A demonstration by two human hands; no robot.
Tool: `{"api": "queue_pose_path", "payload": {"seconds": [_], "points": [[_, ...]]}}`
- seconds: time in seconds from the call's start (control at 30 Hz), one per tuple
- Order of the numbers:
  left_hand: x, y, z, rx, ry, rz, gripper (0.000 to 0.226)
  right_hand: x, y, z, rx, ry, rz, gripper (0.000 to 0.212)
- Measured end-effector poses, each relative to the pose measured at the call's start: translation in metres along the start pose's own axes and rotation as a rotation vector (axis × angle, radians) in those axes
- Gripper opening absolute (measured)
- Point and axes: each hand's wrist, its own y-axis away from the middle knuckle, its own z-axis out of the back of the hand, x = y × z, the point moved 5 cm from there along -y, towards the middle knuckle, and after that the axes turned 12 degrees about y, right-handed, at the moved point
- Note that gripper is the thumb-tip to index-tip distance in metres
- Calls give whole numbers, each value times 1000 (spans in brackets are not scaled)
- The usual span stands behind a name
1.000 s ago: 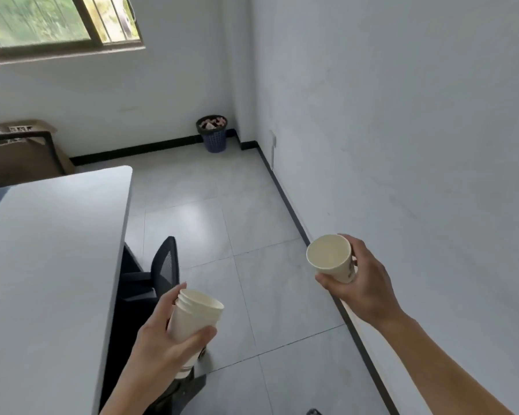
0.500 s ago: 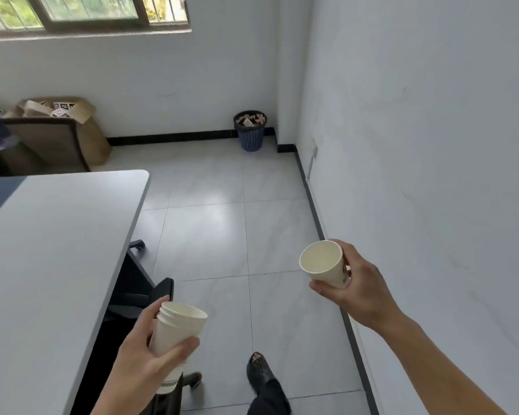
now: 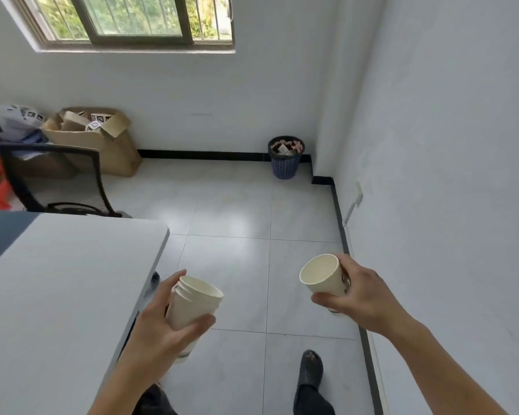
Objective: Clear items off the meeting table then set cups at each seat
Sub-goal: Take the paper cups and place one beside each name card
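Note:
My left hand [image 3: 159,330] grips a stack of nested cream paper cups [image 3: 192,307], held upright just past the right edge of the white meeting table [image 3: 57,295]. My right hand [image 3: 360,295] holds a single cream paper cup [image 3: 322,275] with a brown print, tilted so its open mouth faces left. The single cup hangs over the tiled floor, near the right wall. The table surface in view is bare, with a dark grey band at its far left.
A black mesh chair [image 3: 57,178] stands at the table's far end. Behind it sit cardboard boxes [image 3: 102,139] against the back wall. A blue waste basket [image 3: 286,157] fills the far corner. The white wall runs close along my right. My dark shoe [image 3: 310,369] is on the floor tiles.
I have walked forward along the table's right side and turned slightly left. The far chair and boxes have come into view. Both hands keep their cups.

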Motion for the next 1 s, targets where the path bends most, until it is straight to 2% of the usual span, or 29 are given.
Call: {"api": "queue_pose_path", "payload": {"seconds": [0.1, 0.27, 0.43, 0.57, 0.7, 0.87, 1.0], "points": [[21, -33, 28, -142, 22, 87, 83, 14, -81, 0, 81, 26, 68, 57], [19, -92, 58, -371, 87, 157, 82, 50, -218, -10, 189, -6, 183, 60], [5, -128, 75, -555, 145, 167, 87, 137, -329, -42, 408, -150, 333, 57], [15, -108, 97, -754, 200, 265, 89, 218, -367, -77, 576, -253, 434, 49], [34, -89, 136, -938, 238, 320, 84, 282, -386, -128, 726, -215, 516, 45], [50, -83, 190, -1067, 262, 361, 86, 356, -389, -193, 864, -159, 593, 42], [60, -96, 231, -1141, 317, 355, 78, 419, -396, -237, 914, -131, 655, 40]]}}
